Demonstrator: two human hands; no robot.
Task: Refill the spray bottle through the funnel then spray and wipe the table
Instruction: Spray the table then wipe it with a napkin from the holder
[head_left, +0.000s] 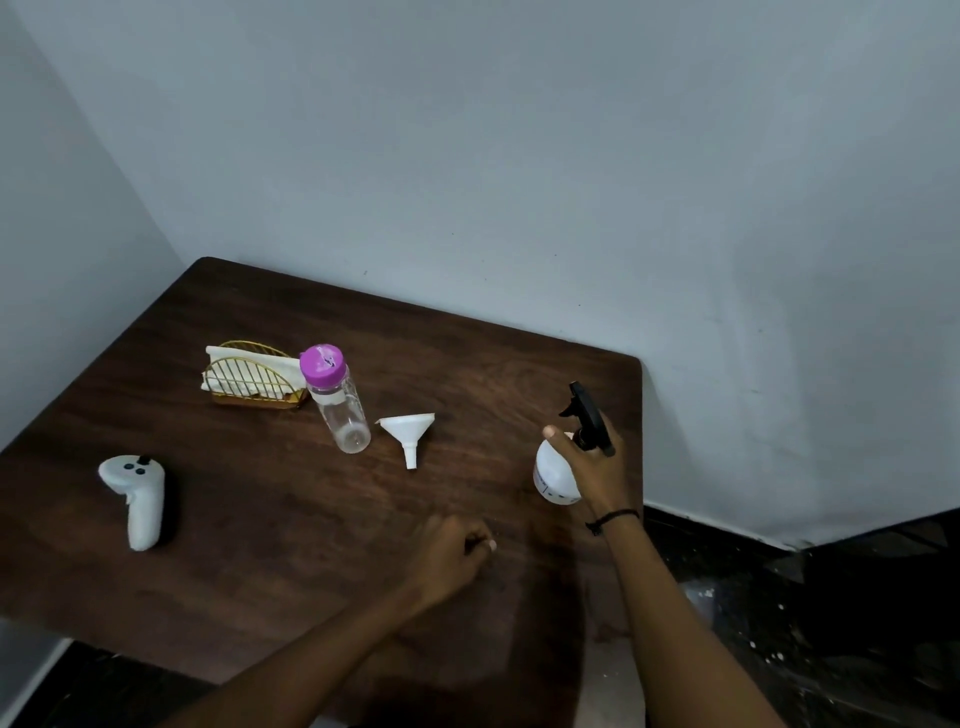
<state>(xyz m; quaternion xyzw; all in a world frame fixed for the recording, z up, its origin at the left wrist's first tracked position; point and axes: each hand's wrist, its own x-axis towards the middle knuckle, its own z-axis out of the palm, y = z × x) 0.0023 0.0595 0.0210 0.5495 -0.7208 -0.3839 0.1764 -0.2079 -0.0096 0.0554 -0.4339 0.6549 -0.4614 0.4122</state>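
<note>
We work at a dark wooden table (260, 545) against grey walls (519, 156). Our right hand (592, 467) grips the spray bottle (553, 475), its markings unreadable; our left hand (449, 558) rests curled shut.

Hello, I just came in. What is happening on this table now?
A person holds the white spray bottle upright in the right hand, trigger head still on. The left hand rests curled on the wooden table. The funnel lies on its side, unused, beside a purple-capped clear bottle. A napkin holder and a white controller wait further left.
</note>
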